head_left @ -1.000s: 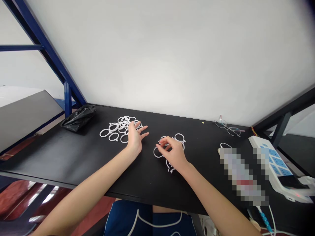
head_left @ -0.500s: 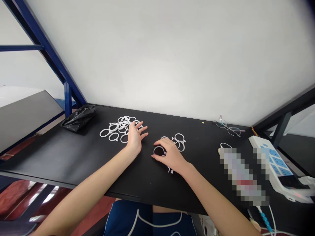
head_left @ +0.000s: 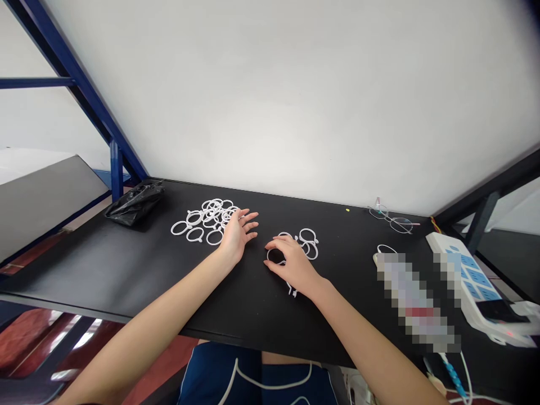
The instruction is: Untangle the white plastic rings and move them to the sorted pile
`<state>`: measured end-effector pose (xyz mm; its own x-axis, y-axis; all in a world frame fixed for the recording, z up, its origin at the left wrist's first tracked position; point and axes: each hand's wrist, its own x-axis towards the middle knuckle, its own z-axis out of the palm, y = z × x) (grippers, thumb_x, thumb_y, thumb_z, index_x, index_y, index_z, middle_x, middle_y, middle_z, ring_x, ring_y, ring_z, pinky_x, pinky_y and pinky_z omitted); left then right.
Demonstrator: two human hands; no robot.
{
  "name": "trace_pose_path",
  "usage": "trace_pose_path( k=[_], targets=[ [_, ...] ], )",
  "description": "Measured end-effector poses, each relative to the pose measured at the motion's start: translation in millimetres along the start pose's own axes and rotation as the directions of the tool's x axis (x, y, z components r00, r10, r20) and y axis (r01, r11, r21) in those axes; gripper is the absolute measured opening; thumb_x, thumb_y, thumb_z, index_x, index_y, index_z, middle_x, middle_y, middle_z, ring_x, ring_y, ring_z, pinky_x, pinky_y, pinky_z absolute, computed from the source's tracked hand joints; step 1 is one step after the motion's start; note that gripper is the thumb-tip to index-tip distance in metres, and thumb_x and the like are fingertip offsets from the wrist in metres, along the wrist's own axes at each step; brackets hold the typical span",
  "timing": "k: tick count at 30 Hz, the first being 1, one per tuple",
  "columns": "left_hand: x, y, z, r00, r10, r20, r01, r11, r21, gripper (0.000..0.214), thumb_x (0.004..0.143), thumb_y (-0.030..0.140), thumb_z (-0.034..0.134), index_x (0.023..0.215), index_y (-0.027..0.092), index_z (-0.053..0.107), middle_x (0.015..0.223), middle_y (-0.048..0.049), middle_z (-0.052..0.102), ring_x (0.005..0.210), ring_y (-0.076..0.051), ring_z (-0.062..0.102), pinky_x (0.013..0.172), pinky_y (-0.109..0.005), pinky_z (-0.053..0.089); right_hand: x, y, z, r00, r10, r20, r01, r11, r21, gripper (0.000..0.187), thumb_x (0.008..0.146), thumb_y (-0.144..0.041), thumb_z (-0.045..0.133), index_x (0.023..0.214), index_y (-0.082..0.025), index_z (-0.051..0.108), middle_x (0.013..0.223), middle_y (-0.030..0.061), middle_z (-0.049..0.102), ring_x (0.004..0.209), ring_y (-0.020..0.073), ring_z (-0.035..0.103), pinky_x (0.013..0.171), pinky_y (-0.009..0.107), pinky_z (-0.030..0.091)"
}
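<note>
A cluster of white curtain rings [head_left: 194, 234], each with a small eyelet, lies on the black table left of centre. My left hand [head_left: 237, 235] is beside its right edge, fingers spread and palm turned to the right, holding nothing. To the right, my right hand [head_left: 291, 263] curls its thumb and fingers around one white ring [head_left: 268, 257], partly hidden by the hand. Behind that hand lies a smaller group of white rings [head_left: 307, 235]. Just below the palm, a small white piece [head_left: 292, 290] sticks out, mostly covered.
A crumpled black plastic bag [head_left: 135, 203] lies at the far left of the table [head_left: 139, 281]. Eyeglasses [head_left: 390, 219] rest near the wall. At the right are a blurred-out object [head_left: 415, 304], a white power strip [head_left: 468, 287] and cables.
My left hand has shifted slightly right, uncovering more of the ring cluster. My right hand has moved a little to the right with the ring between its fingers.
</note>
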<state>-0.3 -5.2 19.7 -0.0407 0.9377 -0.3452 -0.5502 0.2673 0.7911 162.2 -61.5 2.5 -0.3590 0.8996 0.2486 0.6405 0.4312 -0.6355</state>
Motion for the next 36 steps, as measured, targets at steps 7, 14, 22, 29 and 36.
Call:
trace_pose_path(
  k=[7,14,22,29,36],
  targets=[
    [-2.1,-0.9,1.2,0.985,-0.095,0.144,0.069,0.982,0.177,0.025,0.081,0.03,0.06,0.102,0.018,0.059,0.102,-0.0079,0.068,0.067,-0.012,0.058,0.053,-0.021,0.044,2.4,1.8,-0.5,0.99,0.022,-0.139,-0.035,0.995,-0.092,0.03,0.069,-0.019,0.078,0.095,-0.022,0.063,0.097,0.0059,0.069,0.103,0.0294,0.055,0.091,0.048,0.043],
    [-2.5,0.2,1.2,0.978,-0.109,0.179,0.071,0.976,0.205,0.027,0.077,0.033,0.066,0.099,0.018,0.059,0.086,-0.0034,0.067,0.064,-0.011,0.057,0.053,-0.022,0.043,3.1,2.9,-1.0,0.992,0.065,-0.107,-0.074,0.994,-0.081,0.019,0.074,-0.023,0.074,0.088,-0.021,0.062,0.089,0.0027,0.07,0.088,0.0236,0.062,0.085,0.042,0.041],
    [-0.2,-1.4,-0.9,0.973,-0.107,0.205,0.059,0.972,0.227,0.028,0.077,0.032,0.066,0.101,0.018,0.059,0.086,-0.0027,0.065,0.065,-0.01,0.057,0.052,-0.021,0.044,3.2,3.2,-0.7,0.994,0.053,-0.094,-0.056,0.998,-0.033,0.02,0.075,-0.005,0.059,0.087,-0.02,0.062,0.088,0.0021,0.07,0.083,0.0201,0.064,0.086,0.04,0.042],
    [1.0,-4.5,-2.7,0.952,-0.089,0.291,-0.008,0.949,0.316,0.023,0.079,0.033,0.062,0.098,0.019,0.062,0.086,-0.0039,0.065,0.066,-0.011,0.058,0.051,-0.02,0.045,4.6,6.3,-0.2,0.995,0.02,-0.097,-0.019,1.0,0.008,0.028,0.073,0.004,0.051,0.084,-0.019,0.062,0.084,0.0019,0.069,0.077,0.0181,0.064,0.081,0.037,0.048],
    [3.3,-8.6,-4.1,0.928,-0.097,0.359,-0.061,0.912,0.405,0.023,0.078,0.034,0.065,0.096,0.019,0.064,0.088,-0.0068,0.066,0.067,-0.012,0.059,0.049,-0.019,0.044,5.3,7.2,0.1,0.986,0.04,-0.164,-0.021,0.993,0.114,0.026,0.074,0.002,0.051,0.084,-0.019,0.063,0.082,0.0026,0.069,0.074,0.0166,0.067,0.073,0.032,0.053]
  ],
)
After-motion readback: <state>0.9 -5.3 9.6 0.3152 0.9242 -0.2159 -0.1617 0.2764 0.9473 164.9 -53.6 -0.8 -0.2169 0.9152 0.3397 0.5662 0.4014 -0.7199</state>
